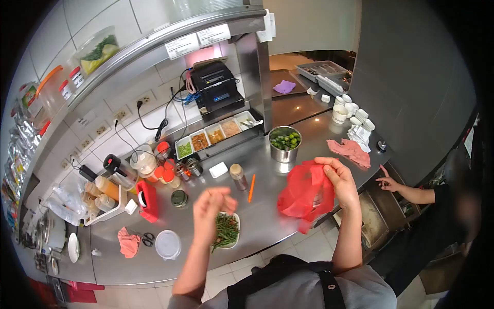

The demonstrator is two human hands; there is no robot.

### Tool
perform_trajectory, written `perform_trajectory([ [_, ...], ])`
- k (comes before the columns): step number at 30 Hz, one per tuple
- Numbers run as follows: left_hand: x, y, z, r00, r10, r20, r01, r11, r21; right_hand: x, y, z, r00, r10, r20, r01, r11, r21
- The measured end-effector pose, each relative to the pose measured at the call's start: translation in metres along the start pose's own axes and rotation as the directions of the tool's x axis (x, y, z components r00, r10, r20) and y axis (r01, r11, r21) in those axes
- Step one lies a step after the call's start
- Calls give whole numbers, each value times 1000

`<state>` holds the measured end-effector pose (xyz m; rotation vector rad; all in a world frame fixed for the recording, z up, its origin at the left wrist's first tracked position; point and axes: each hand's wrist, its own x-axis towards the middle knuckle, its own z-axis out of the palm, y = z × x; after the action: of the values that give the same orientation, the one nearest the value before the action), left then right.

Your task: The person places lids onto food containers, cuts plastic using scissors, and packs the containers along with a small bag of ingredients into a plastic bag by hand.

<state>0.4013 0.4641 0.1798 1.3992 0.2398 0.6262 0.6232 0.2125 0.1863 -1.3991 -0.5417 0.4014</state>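
Observation:
A red plastic bag (pixel 307 193) hangs from my right hand (pixel 340 183), whose thumb and fingers pinch its top edge above the counter. Something pale shows faintly through the bag. My left hand (pixel 213 208) is raised with its fingers curled, slightly blurred; whether anything is in it cannot be made out. Below and beside that hand, a white dish of green vegetables (pixel 226 230) rests on the steel counter (pixel 267 216). An orange marker (pixel 251 188) and a capped shaker bottle (pixel 238 176) are between the hands, farther back.
A steel pot of green limes (pixel 284 144) is behind the bag. Pink cloths (pixel 350 153), a round lid (pixel 168 244), scissors (pixel 148 239) and a condiment tray (pixel 216 135) lie on the counter. At right, a co-worker's hand (pixel 388 181) reaches near the counter edge.

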Motion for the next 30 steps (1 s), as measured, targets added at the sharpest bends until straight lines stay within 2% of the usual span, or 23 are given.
perform_trajectory([
  [5, 110, 54, 35, 995, 87, 49, -71, 963, -258, 18, -9, -37, 984, 45, 171, -49, 999, 17],
  [6, 136, 61, 42, 994, 105, 26, -93, 953, -289, 22, -8, -45, 974, 80, 212, -85, 996, 16],
  [9, 233, 77, 49, 991, 136, -19, -130, 890, -438, 41, -3, -63, 922, 44, 385, -48, 999, 1],
  [11, 292, 93, 65, 981, 140, -131, -187, 842, -507, 59, -7, -77, 854, 53, 518, 23, 990, -139],
  [12, 310, 105, 80, 960, 118, -255, -229, 852, -470, 68, -10, -85, 801, 49, 597, 50, 988, -149],
  [13, 331, 112, 90, 929, 182, -322, -309, 860, -405, 77, -11, -92, 745, 50, 665, 71, 986, -154],
  [14, 371, 107, 77, 861, 292, -417, -419, 872, -252, 86, -11, -99, 702, 21, 712, 106, 985, -134],
  [15, 397, 100, 71, 746, 395, -536, -537, 833, -134, 95, -10, -104, 660, 1, 752, 129, 985, -115],
  [16, 400, 100, 84, 648, 385, -657, -572, 816, -86, 102, -9, -110, 617, -10, 787, 144, 985, -100],
  [17, 400, 96, 85, 616, 422, -665, -590, 806, -35, 108, -7, -116, 616, 11, 788, 107, 990, -97],
  [19, 389, 82, 90, 547, 389, -741, -607, 794, -31, 124, -6, -124, 604, 44, 796, 44, 995, -88],
  [21, 358, 63, 93, 677, 360, -642, -501, 864, -44, 139, -6, -132, 561, 26, 828, 43, 997, -61],
  [22, 331, 52, 109, 826, 283, -488, -384, 915, -120, 148, -8, -136, 540, 5, 842, 52, 998, -40],
  [23, 296, 38, 137, 933, 190, -305, -249, 954, -167, 156, -11, -144, 525, 53, 850, -20, 999, -50],
  [24, 250, 29, 192, 966, 80, -246, -58, 994, 95, 164, -13, -153, 509, 92, 856, -91, 994, -54],
  [25, 213, 22, 238, 974, -47, -222, 126, 926, 355, 170, -13, -158, 490, 134, 862, -161, 985, -62],
  [26, 196, -14, 244, 981, -191, -25, 191, 951, 244, 177, -7, -160, 556, 52, 830, -76, 997, -11],
  [27, 179, -50, 251, 930, -324, 174, 296, 940, 167, 186, 5, -160, 613, -35, 789, 14, 999, 33],
  [28, 171, -84, 262, 903, -376, 207, 348, 924, 157, 193, 12, -161, 661, -122, 741, 105, 992, 70],
  [29, 163, -105, 270, 893, -376, 249, 279, 894, 352, 197, 11, -164, 646, -49, 762, 44, 999, 27],
  [30, 161, -115, 275, 856, -374, 357, 182, 864, 469, 201, 5, -166, 628, 22, 778, -15, 1000, -17],
])
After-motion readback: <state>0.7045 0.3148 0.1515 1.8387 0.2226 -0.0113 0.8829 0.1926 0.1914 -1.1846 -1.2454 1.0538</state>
